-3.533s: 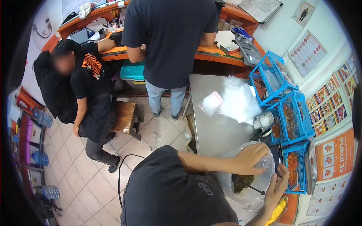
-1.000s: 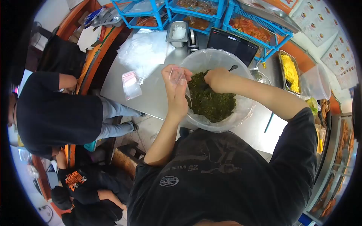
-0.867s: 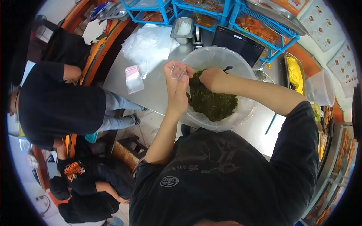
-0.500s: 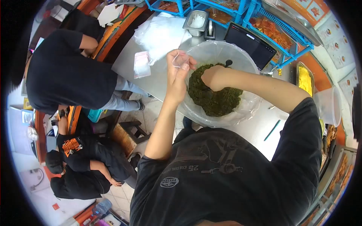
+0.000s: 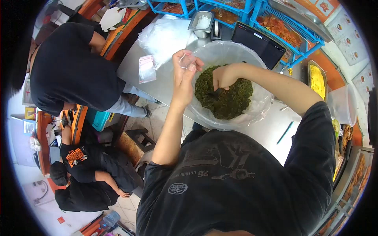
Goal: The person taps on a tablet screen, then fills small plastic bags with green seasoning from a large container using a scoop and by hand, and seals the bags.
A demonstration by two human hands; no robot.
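Observation:
A small clear plastic bag (image 5: 186,60) is pinched between the thumb and fingers of my left hand (image 5: 184,76), held up by the left rim of a large clear tub (image 5: 258,65) with a plastic liner. Dark green, finely shredded leaves (image 5: 232,104) fill the tub's bottom. My right hand (image 5: 225,76) reaches into the tub from the right, with curled fingers pointing down at the leaves. The fingertips are partly hidden, and I cannot make out what they grip. Left of the tub lies a stack of small clear bags (image 5: 147,69).
Larger clear plastic bags (image 5: 167,37) lie behind, with a metal container (image 5: 202,23) of white bits and a black tablet (image 5: 258,44) beyond. Blue racks (image 5: 275,31) hold trays of food. A green stick (image 5: 285,132) lies at right. Co-workers (image 5: 75,67) are at left.
My right hand has lifted slightly from the leaves, its fingers now curled and showing more. My left hand keeps hold of the small bag. The view has shifted a little.

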